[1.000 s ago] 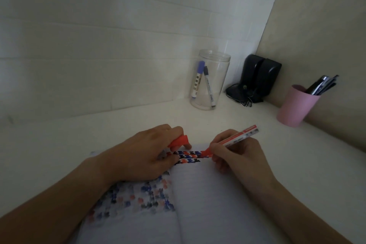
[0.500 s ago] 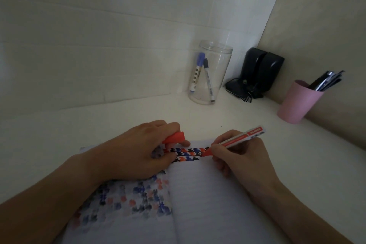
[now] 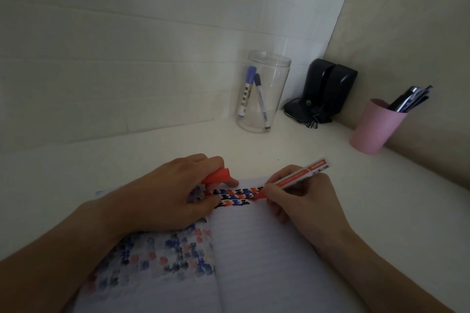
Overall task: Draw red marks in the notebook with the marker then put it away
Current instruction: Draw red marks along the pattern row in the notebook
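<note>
An open lined notebook (image 3: 259,256) lies on the white desk in front of me. Rows of red, blue and black marks run along the top of its right page, and faded marks cover the left page. My right hand (image 3: 305,201) grips the red marker (image 3: 295,179), its tip touching the page at the right end of the marks. My left hand (image 3: 175,198) presses on the left page and holds the red marker cap (image 3: 218,176) between its fingers.
A clear plastic jar (image 3: 267,89) with a blue and a black marker stands at the back by the wall. To its right are black speakers (image 3: 328,89) with cables, and a pink cup (image 3: 373,127) full of pens near the beige side wall.
The view has shifted slightly and the notebook sits a little lower. The marker tip stays at the right end of the marks with small movement; my left hand keeps the cap.
</note>
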